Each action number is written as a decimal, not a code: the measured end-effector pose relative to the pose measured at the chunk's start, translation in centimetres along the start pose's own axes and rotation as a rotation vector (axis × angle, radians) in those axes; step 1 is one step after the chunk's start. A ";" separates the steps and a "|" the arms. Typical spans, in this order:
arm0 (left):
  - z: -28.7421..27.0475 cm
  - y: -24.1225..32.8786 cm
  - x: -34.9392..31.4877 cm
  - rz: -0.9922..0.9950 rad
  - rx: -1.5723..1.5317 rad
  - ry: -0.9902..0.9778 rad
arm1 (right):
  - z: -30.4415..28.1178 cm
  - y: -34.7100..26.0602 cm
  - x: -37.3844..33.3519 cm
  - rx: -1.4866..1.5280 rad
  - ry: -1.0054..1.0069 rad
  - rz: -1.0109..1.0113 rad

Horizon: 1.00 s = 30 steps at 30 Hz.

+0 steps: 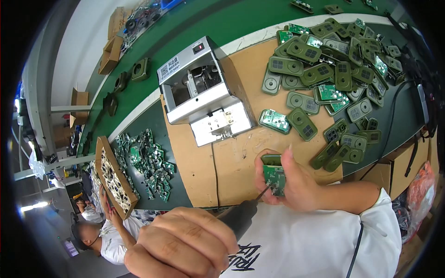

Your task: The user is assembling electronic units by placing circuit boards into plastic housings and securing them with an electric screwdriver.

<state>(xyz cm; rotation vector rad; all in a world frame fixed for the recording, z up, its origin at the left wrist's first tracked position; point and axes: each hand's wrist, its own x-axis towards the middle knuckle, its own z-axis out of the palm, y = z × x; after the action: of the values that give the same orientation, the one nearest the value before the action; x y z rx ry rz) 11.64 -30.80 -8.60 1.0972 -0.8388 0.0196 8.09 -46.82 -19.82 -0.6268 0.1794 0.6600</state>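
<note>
My right hand [296, 183] is closed around a small olive-green housing, its thumb along one edge. A green circuit board [275, 178] lies in that housing and faces up. In the lower middle, my left hand [185, 243] grips the dark handle of an electric screwdriver [238, 217]. The screwdriver's thin bit slants up to the right and meets the board; I cannot make out a screw under it. Beyond my hands stands a silver metal screw feeder [204, 92]. Nearest my right hand on the work surface lie olive-green housings [302, 124], one with a board in it.
A large pile of olive-green housings [343, 74] covers the far right. Loose circuit boards [150, 162] are heaped at left beside a cardboard tray [111, 178]. A co-worker's hand [111, 213] is at that tray. A black cable [214, 173] crosses the brown board [190, 167].
</note>
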 end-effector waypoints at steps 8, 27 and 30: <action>-0.7 -1.4 -0.3 -0.048 -0.029 -0.095 | 0.3 0.2 0.1 0.024 0.105 0.007; -3.4 -2.7 -0.1 -0.096 0.028 0.215 | -3.2 -1.7 2.4 0.034 -0.057 -0.166; -5.7 0.2 -1.7 -0.048 0.133 0.294 | -3.2 -4.0 1.4 -0.005 0.042 -0.140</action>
<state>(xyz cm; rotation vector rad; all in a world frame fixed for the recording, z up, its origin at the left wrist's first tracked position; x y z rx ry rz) 13.73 -25.57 -10.60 1.2051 -0.5530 0.1946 11.82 -50.49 -20.97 -0.6524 0.1711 0.5123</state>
